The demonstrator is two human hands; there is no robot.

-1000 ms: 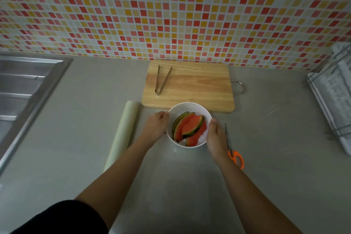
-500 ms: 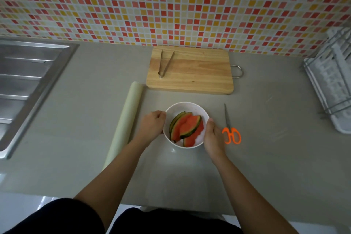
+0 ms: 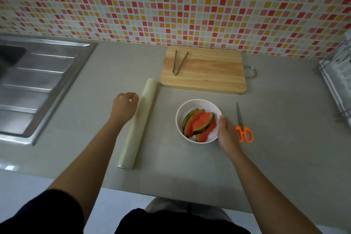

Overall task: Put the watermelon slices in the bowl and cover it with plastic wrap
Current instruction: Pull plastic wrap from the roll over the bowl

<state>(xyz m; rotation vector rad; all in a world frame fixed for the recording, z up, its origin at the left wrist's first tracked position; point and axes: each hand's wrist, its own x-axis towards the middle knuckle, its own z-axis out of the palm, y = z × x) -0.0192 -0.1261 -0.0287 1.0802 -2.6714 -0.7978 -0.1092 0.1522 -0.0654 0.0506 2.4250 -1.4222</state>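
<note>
Cupping the right side of the white bowl (image 3: 207, 107), thumb on its rim, the right hand (image 3: 228, 135) is holding it midway along the tabletop (image 3: 284, 148), watermelon slices (image 3: 199, 125) lying inside. The left hand (image 3: 123, 109) is hovering, loosely curled and holding nothing, just beside the plastic wrap roll (image 3: 139, 125).

A black short sleeve (image 3: 39, 213) covers the left upper arm. The left forearm (image 3: 85, 157) and right forearm (image 3: 266, 186) are bare. A black garment (image 3: 180, 223) covers the torso.
</note>
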